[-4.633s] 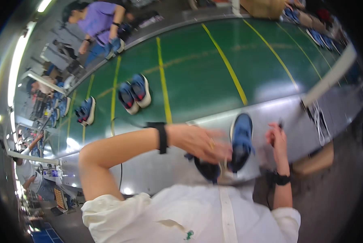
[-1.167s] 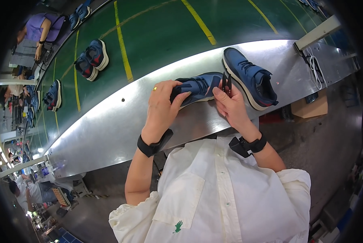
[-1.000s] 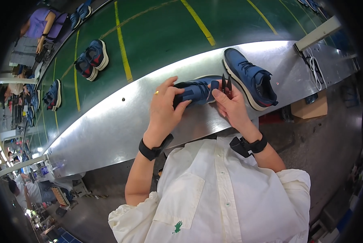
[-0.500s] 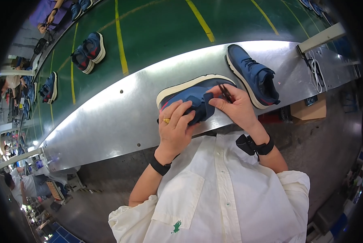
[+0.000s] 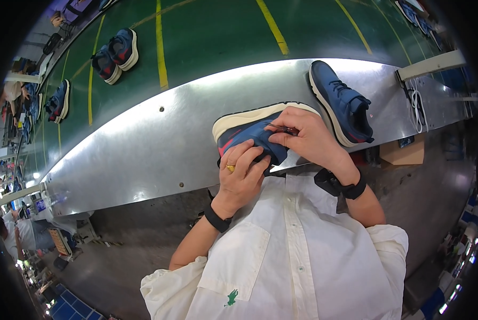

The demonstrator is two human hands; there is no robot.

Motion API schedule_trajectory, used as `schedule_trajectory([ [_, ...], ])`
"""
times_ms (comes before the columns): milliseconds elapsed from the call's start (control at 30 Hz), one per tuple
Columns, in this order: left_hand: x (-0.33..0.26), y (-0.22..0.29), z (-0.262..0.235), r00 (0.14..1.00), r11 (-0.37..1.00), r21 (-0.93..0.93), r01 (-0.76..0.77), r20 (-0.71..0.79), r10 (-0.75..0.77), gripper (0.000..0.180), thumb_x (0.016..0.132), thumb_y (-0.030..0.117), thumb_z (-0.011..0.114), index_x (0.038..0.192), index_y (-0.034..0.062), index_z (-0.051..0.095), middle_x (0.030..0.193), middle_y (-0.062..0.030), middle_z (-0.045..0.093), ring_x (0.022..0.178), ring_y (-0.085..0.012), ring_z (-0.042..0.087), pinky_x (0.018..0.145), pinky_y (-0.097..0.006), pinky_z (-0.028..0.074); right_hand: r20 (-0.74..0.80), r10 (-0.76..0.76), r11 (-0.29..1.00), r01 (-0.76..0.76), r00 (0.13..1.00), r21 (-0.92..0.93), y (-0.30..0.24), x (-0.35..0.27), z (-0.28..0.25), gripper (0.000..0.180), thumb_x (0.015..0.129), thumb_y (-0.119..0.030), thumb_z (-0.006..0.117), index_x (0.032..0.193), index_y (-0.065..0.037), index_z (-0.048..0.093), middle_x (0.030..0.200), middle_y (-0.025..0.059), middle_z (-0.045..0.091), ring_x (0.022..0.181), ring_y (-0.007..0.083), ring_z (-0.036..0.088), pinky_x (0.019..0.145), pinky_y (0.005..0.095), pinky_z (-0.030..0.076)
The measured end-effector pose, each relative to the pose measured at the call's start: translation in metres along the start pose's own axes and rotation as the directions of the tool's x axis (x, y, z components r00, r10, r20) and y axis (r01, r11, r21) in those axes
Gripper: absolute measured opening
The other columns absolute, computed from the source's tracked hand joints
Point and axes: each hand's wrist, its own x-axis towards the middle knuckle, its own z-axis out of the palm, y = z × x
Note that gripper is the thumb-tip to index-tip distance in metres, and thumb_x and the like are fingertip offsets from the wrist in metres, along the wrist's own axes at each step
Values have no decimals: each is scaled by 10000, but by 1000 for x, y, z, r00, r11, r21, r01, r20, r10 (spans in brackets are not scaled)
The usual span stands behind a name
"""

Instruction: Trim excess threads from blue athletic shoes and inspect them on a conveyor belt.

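Note:
A blue sneaker (image 5: 244,130) with a cream sole and red accents lies on its side on the metal ledge, sole away from me. My left hand (image 5: 242,173) is closed round its collar area, fingers over the dark opening. Pinched at the shoe's upper is my right hand (image 5: 305,136), with a thin, dark, tweezer-like tool (image 5: 286,129) in its fingers; its tip is hard to make out. To the right stands the other blue sneaker (image 5: 341,101), upright, toe pointing away, its strap across the front. Neither hand touches it.
Beyond the metal ledge (image 5: 127,154) runs a green belt (image 5: 217,37) with yellow lines. It carries a pair of blue sneakers (image 5: 115,56) and a single one (image 5: 58,101) at the left. A post (image 5: 431,65) and white cable (image 5: 416,106) stand right, above a cardboard box (image 5: 404,152).
My right hand has turned over the shoe's upper, and the dark tool now shows less. The held shoe has tipped further onto its side. Shoes on the belt sit slightly farther up and left.

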Motion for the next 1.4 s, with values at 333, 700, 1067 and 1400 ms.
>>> schedule_trajectory([
  [333, 6, 6, -1, 991, 993, 97, -69, 118, 57, 224, 699, 108, 690, 907, 108, 607, 1231, -70, 559, 1138, -284, 506, 977, -450, 343, 65, -61, 978, 73, 996, -196, -6, 12, -6, 282, 714, -113, 702, 969, -30, 618, 774, 80, 581, 696, 217, 558, 659, 335, 461],
  [700, 80, -45, -22, 749, 744, 207, 635, 71, -659, 336, 776, 195, 713, 1036, 54, 554, 1122, -145, 585, 1010, -331, 547, 859, -397, 406, -705, 72, 964, -229, 706, -131, 25, -92, -96, 286, 709, -160, 767, 922, -56, 607, 861, -27, 591, 625, 67, 441, 557, 223, 366],
  [1067, 121, 31, 46, 978, 999, 20, -31, 206, 26, 420, 702, 120, 744, 1101, 76, 619, 1041, -100, 581, 977, -285, 528, 829, -370, 423, -475, 165, 986, -153, 864, 66, 49, -93, -27, 259, 709, -229, 782, 841, -52, 647, 761, 37, 593, 605, 133, 542, 597, 263, 449],
  [1400, 128, 17, 53, 901, 972, -173, -160, 376, 215, 272, 692, 69, 728, 949, 69, 638, 1002, -79, 590, 920, -300, 537, 780, -375, 460, -244, 536, 588, -150, 808, 795, 72, -84, -27, 289, 957, -329, 483, 875, -54, 512, 712, 49, 615, 396, 9, 337, 344, 189, 268],
])
